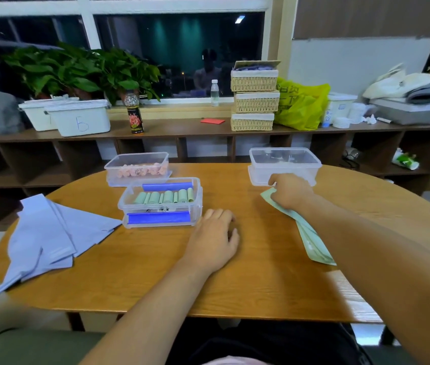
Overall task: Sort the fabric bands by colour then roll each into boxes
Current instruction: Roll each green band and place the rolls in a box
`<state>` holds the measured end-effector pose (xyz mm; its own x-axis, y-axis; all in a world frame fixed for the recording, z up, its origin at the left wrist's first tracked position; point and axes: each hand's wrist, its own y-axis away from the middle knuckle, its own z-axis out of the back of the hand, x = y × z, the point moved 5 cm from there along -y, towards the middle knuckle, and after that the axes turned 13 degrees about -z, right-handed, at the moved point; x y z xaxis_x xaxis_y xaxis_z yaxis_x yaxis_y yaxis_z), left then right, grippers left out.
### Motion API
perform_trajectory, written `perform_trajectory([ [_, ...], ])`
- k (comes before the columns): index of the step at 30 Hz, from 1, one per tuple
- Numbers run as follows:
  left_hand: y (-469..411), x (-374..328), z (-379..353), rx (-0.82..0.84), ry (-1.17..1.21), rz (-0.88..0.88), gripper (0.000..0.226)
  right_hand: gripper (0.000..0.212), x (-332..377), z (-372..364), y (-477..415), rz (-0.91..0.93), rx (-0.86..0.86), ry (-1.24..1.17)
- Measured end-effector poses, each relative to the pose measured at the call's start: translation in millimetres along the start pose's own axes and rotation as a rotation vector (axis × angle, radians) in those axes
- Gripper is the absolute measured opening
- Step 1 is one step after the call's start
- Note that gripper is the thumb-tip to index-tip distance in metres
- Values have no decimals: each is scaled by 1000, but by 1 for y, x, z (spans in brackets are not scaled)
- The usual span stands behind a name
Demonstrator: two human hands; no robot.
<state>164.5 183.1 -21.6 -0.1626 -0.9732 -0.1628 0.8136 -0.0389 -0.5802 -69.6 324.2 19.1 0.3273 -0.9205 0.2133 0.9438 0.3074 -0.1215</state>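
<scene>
Sorting and rolling, mid-task. Pink rolls (142, 171) lie in the far box (136, 154); green rolls (165, 197) form a row in the blue-clipped box (198, 200) in front of it. The right grip (291, 192) curls its fingers round the far end of a flat green band (311, 241), which lies on the tabletop (248, 272) just before the clear right-hand box (261, 175), seemingly empty. The left grip (213, 235) rests flat and relaxed beside the blue-clipped box, holding nothing. Unrolled lavender bands (47, 241) lie heaped at left. Judgement: pink done, green nearly so, lavender wholly left
</scene>
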Motion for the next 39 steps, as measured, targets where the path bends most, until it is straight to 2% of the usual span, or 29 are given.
perform_trajectory([
  [4, 0, 0, 2, 10, 6, 18, 24, 48, 12, 2, -3, 55, 144, -177],
  [9, 1, 1, 2, 8, 8, 31, 23, 17, 25, 8, -4, 64, 255, -210],
  [11, 1, 1, 2, 3, 14, 32, 23, 20, 34, 15, -1, 86, 300, -299],
  [16, 1, 1, 5, 0, 10, 56, 22, 24, 62, 30, 5, 62, 412, -694],
  [19, 2, 4, 6, -11, -8, 102, 23, 31, 75, 26, -6, 28, 387, -815],
  [22, 4, 7, 6, -10, -11, 141, 26, 42, 82, 23, -2, 84, 363, -667],
  [25, 5, 8, 5, -11, -13, 153, 28, 37, 72, 21, 5, 158, 221, -389],
  [28, 5, 10, 2, -4, -5, 143, 27, 32, 49, 13, 4, 97, 161, -275],
  [31, 3, 10, 1, 3, 4, 137, 26, 29, 35, 10, 21, 97, 244, -204],
  [37, 3, 7, 4, 17, 21, 126, 26, 45, 2, 18, 84, 260, 523, -82],
  [39, 3, 6, 4, 28, 22, 124, 26, 41, -10, 19, 94, 305, 539, -20],
])
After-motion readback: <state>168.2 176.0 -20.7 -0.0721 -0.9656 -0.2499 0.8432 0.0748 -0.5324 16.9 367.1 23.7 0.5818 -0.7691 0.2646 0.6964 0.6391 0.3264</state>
